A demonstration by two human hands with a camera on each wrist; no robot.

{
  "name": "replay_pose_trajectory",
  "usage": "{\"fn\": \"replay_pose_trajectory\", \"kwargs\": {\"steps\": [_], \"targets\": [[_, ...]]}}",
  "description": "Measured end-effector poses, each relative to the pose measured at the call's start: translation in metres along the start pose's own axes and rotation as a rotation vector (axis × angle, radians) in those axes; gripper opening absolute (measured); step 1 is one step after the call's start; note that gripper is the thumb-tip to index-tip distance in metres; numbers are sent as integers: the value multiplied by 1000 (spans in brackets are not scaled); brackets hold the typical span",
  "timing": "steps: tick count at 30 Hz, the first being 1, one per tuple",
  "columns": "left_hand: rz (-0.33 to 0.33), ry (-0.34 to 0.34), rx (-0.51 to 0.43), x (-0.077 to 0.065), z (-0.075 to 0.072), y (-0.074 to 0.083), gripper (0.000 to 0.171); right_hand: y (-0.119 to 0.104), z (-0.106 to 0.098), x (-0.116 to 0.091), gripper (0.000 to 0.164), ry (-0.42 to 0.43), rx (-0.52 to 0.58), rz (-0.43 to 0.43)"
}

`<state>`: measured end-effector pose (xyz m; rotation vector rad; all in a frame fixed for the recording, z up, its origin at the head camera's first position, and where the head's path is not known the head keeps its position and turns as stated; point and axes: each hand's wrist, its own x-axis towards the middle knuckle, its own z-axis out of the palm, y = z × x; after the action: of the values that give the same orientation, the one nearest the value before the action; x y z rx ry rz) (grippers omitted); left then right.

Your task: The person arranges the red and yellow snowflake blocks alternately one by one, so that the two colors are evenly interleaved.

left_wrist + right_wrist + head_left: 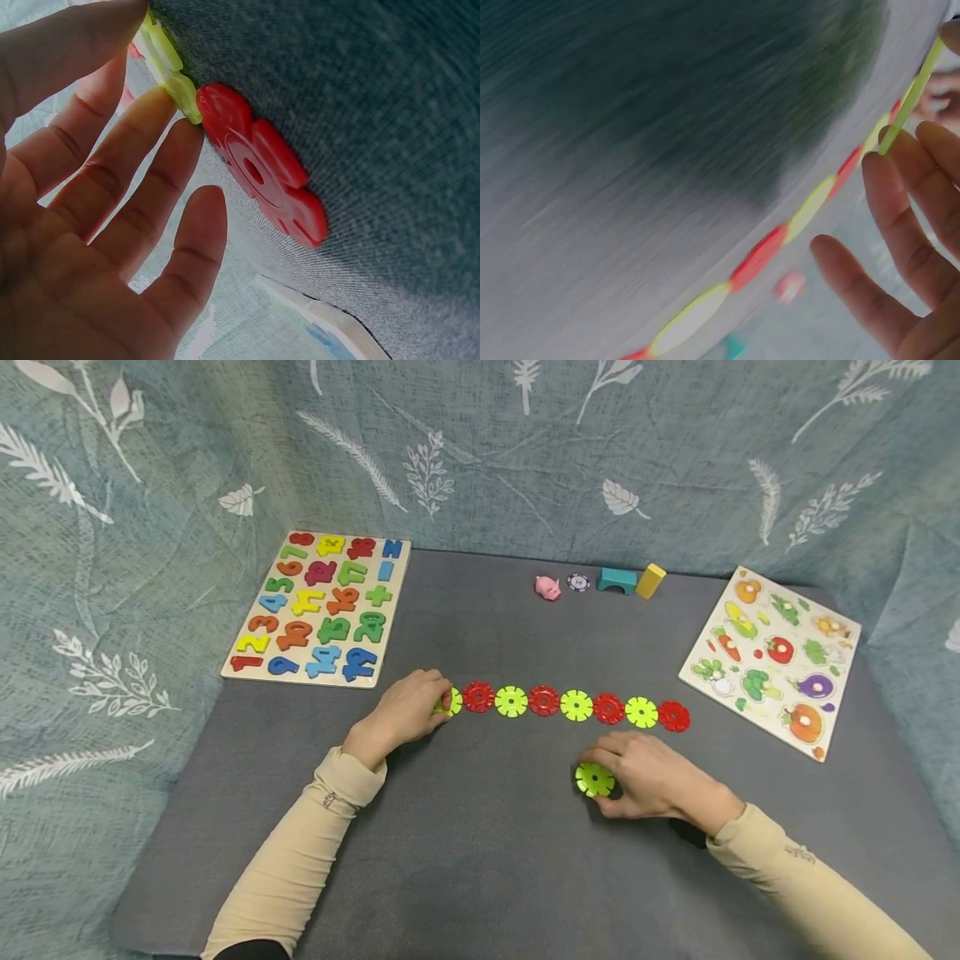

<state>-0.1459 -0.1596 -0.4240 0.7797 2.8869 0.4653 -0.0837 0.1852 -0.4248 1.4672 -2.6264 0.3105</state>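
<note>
A row of red and yellow-green notched plastic discs [543, 701] lies across the grey table, colours alternating, neighbours edge to edge. At its left part my left hand [405, 706] pinches a yellow-green disc [166, 64] between thumb and fingertips. Beside that one a red disc [259, 165] shows in the left wrist view; the hand hides it in the head view. My right hand [641, 774], nearer to me than the row, grips another yellow-green disc [595, 779] by its edges. Seen edge-on in the right wrist view, this disc [911, 101] sits between thumb and fingertips.
A number puzzle board [303, 672] lies at the back left, and a vegetable puzzle board [795, 739] at the right. Along the back edge stand a pink pig [547, 587], a round chip [578, 582], a teal arch block [617, 580] and a yellow block [650, 581].
</note>
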Motion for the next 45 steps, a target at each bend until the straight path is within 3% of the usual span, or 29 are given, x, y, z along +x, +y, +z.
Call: {"fn": "replay_pose_trajectory", "kwargs": {"steps": [11, 20, 27, 35, 45], "targets": [[-2, -14, -7, -1, 1, 0, 16, 32, -16, -61, 47, -34, -36, 253], [-17, -15, 7, -2, -1, -1, 17, 56, -24, -98, 45, 30, -95, 417], [-11, 6, 10, -3, 0, -2, 17, 76, -32, -102, 42, -44, -85, 590], [-12, 0, 3, -3, 2, -2, 17, 90, -29, -98, 38, -80, -65, 601], [-8, 0, -10, -4, 0, -2, 18, 92, -30, -90, 37, -94, -27, 644]]}}
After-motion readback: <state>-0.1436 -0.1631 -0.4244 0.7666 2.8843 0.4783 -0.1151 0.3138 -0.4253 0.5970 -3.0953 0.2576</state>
